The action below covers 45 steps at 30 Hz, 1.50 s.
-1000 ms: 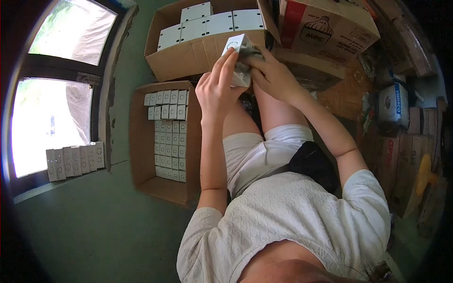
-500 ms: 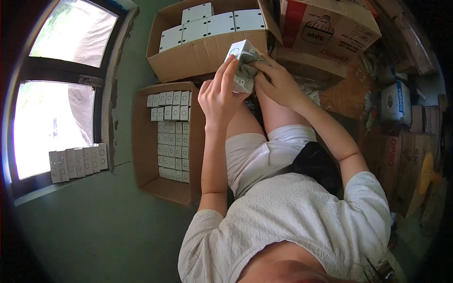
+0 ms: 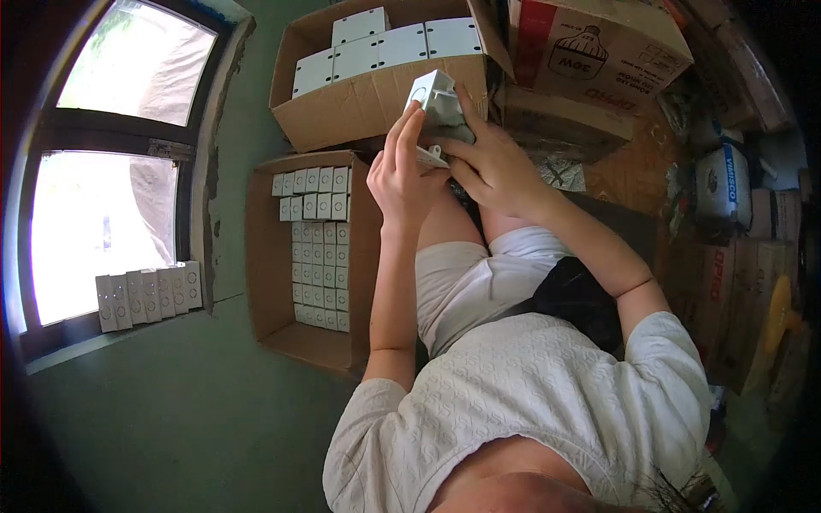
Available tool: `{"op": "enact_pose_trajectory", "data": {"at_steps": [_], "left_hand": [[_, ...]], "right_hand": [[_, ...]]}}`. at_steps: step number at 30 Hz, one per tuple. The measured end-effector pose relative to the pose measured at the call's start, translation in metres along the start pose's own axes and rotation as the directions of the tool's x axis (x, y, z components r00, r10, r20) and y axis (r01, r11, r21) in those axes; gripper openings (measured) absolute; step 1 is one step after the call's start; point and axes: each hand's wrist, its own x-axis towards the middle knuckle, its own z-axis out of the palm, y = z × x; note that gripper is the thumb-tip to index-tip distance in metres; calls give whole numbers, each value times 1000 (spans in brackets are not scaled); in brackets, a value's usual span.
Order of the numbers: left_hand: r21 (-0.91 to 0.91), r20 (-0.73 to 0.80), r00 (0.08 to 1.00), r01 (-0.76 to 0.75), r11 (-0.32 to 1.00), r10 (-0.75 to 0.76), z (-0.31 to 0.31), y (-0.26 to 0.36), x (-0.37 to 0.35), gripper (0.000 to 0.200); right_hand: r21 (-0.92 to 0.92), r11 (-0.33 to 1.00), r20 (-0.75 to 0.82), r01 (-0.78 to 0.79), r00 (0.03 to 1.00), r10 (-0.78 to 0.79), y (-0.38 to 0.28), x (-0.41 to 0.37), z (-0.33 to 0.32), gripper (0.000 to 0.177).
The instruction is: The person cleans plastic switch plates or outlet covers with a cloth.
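Left hand (image 3: 400, 184) holding a white box (image 3: 430, 85), fingers on its outer side — box sits between both hands. Right hand (image 3: 503, 171) at the box's open side, fingers partly hidden, can't tell if gripping. Carton (image 3: 363, 103) of white units (image 3: 400, 49) just beyond hands — second carton (image 3: 366, 256), rows of small boxes (image 3: 320, 276), left of left hand.

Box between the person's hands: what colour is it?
The box is white, showing best in the head view.
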Motion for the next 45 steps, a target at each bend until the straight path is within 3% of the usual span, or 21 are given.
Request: {"op": "enact_pose_trajectory", "data": {"at_steps": [2, 4, 5, 7, 8, 14, 16, 19, 23, 25, 26, 28, 33, 35, 37, 39, 45], "left_hand": [[-47, -50, 998, 21, 999, -24, 2, 1, 0, 80], [-9, -38, 999, 24, 1000, -24, 0, 4, 2, 80], [-7, -37, 999, 19, 1000, -19, -1, 5, 3, 80], [10, -63, 995, -72, 997, 73, -2, 6, 4, 81], [-2, -85, 995, -52, 999, 52, 1, 8, 3, 80], [-4, -86, 996, -30, 1000, 29, -4, -6, 5, 77], [-12, -104, 994, -43, 999, 41, -5, -5, 7, 77], [-6, -116, 992, -58, 998, 57, -5, -2, 5, 73], [6, -111, 987, -115, 993, 115, -6, 6, 5, 72], [-11, -108, 990, -95, 995, 93, -3, 10, 3, 70], [-18, -107, 989, -106, 994, 103, -5, 10, 5, 70], [-18, -102, 988, -119, 993, 116, -6, 0, 9, 70], [-13, -35, 993, -113, 994, 113, -9, 5, 9, 71], [-17, -52, 990, -130, 991, 129, -9, 6, 8, 74], [-42, 39, 993, -109, 993, 110, -13, 7, 7, 75], [-4, 57, 993, -107, 994, 107, -14, 2, 3, 73], [65, 183, 982, 26, 998, -37, -9, -13, -12, 75]], "right_hand": [[-5, 999, -35, 37, 999, -37, -5, 2, -3, 35], [-52, 986, 47, -158, 986, 160, -14, 11, -19, 37], [-50, 986, 42, -158, 986, 160, -10, 13, -15, 37], [-127, 952, -145, -279, 955, 260, 2, 20, -6, 38], [-125, 953, -143, -277, 955, 259, 4, 19, -5, 38], [-17, 998, -122, -59, 991, 57, -22, 2, -5, 33], [-18, 998, -15, 59, 998, -59, -27, -1, -18, 29], [10, 994, -2, 109, 994, -109, -12, 2, -22, 28], [68, 998, -14, -8, 1000, 9, -2, 14, -27, 27], [-24, 997, -133, -80, 988, 76, -6, 19, -24, 28], [-25, 997, -135, -77, 988, 73, -11, 17, -27, 28], [-38, 999, 67, 2, 998, 0, -25, 9, -33, 27], [-97, 994, -18, 59, 998, -61, -21, 8, -30, 20], [-240, 968, -38, -76, 997, 69, -24, 11, -31, 24], [-242, 970, -21, -20, 1000, 16, -14, 5, -27, 24], [-143, 988, 94, 49, 995, -36, -11, -1, -28, 24], [14, 991, 93, 133, 987, -133, 13, -16, -38, 22]]}}
